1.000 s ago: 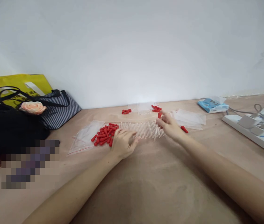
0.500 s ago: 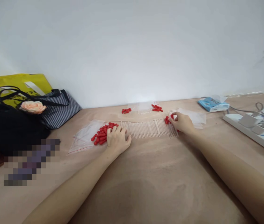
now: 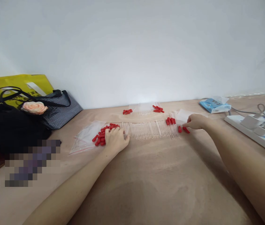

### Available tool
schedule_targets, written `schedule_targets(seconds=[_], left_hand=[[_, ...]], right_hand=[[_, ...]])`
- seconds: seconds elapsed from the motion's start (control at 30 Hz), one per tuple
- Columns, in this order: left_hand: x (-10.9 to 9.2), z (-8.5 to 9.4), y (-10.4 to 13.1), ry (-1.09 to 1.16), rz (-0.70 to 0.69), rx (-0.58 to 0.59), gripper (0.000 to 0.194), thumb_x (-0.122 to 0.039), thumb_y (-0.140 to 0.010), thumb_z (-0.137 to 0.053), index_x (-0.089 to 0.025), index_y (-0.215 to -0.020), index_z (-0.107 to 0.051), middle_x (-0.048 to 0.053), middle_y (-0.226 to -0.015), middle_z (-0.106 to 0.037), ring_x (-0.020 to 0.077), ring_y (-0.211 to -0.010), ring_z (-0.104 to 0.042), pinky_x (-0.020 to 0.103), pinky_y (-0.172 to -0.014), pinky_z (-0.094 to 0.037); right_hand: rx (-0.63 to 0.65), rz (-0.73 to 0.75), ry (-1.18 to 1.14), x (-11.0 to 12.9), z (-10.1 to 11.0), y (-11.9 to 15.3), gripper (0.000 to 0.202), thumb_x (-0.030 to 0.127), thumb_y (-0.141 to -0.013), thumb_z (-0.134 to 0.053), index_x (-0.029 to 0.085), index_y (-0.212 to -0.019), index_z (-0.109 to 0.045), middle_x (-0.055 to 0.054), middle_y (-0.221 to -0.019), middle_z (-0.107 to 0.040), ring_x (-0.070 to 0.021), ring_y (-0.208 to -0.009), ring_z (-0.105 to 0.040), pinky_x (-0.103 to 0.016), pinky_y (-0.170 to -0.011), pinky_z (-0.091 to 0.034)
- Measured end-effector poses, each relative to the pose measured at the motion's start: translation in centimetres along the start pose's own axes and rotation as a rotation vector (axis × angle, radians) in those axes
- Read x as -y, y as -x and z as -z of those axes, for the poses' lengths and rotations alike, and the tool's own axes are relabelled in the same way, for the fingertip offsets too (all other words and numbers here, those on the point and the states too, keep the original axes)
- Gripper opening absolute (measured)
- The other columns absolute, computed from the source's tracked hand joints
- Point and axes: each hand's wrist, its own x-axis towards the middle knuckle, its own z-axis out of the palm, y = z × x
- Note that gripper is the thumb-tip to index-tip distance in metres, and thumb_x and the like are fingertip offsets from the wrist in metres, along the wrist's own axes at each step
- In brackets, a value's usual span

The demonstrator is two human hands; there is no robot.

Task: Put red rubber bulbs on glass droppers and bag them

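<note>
My left hand (image 3: 116,138) rests palm down at the right edge of a pile of red rubber dropper bulbs (image 3: 101,137), fingers loosely bent and thumb apart. A row of slender clear glass tubes (image 3: 148,129) runs from beside it to the right. Several red bulbs (image 3: 170,121) sit together at the upper right end of that row. My right hand (image 3: 194,122) reaches down beside two loose bulbs (image 3: 183,129), its extended finger at the right one. That bulb shows almost whole, with no grip visible around it; the thumb is hidden.
Clear zip bags (image 3: 85,137) lie under and beside the pile, with another bag (image 3: 185,115) behind my right hand. Farther back are two small bulb groups and a bag of tubes (image 3: 145,109). Tissues (image 3: 214,105) and a power strip (image 3: 256,131) stand right; bags (image 3: 60,107) stand left.
My right hand has moved right and slightly back from the end of the tube row toward the loose bulbs. The bulbs it had covered now show. My left hand has barely moved.
</note>
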Motion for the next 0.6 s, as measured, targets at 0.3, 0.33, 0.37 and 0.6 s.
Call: schedule_targets(seconds=[0.3, 0.33, 0.37, 0.6], left_hand=[[-0.2, -0.3, -1.3, -0.015, 0.041, 0.084, 0.029, -0.035, -0.068, -0.045, -0.018, -0.047, -0.055, 0.008, -0.055, -0.062, 0.0257, -0.059, -0.058, 0.043, -0.069, -0.034], [-0.2, -0.3, -1.5, -0.025, 0.039, 0.093, 0.031, -0.035, -0.068, -0.045, -0.017, -0.044, -0.053, 0.008, -0.052, -0.060, 0.0256, -0.058, -0.057, 0.044, -0.069, -0.034], [-0.2, -0.3, -1.6, -0.028, 0.043, 0.109, 0.033, -0.036, -0.068, -0.045, -0.017, -0.042, -0.051, 0.008, -0.050, -0.059, 0.0253, -0.056, -0.057, 0.044, -0.069, -0.034], [0.0, 0.0, -2.0, 0.035, 0.097, 0.190, 0.034, -0.039, -0.067, -0.048, -0.017, -0.041, -0.047, 0.006, -0.044, -0.055, 0.0234, -0.052, -0.054, 0.044, -0.066, -0.036]], right_hand=[[0.292, -0.020, -0.145, -0.1, 0.0, 0.5, 0.020, 0.033, -0.054, -0.064, 0.018, -0.043, -0.055, -0.001, -0.042, -0.049, -0.0151, -0.041, -0.048, -0.027, -0.041, -0.033], [0.282, -0.025, -0.147, -0.1, -0.2, 0.5, 0.020, 0.031, -0.054, -0.064, 0.018, -0.042, -0.055, -0.001, -0.042, -0.049, -0.0150, -0.041, -0.048, -0.026, -0.041, -0.033], [0.273, -0.032, -0.146, 0.0, -0.3, 0.5, 0.019, 0.030, -0.053, -0.063, 0.018, -0.042, -0.054, -0.001, -0.042, -0.049, -0.0150, -0.042, -0.048, -0.026, -0.042, -0.033], [0.140, -0.044, -0.087, 0.6, 0.9, 0.8, 0.023, 0.027, -0.057, -0.059, 0.019, -0.037, -0.051, -0.004, -0.045, -0.054, -0.0163, -0.046, -0.050, -0.027, -0.043, -0.035]])
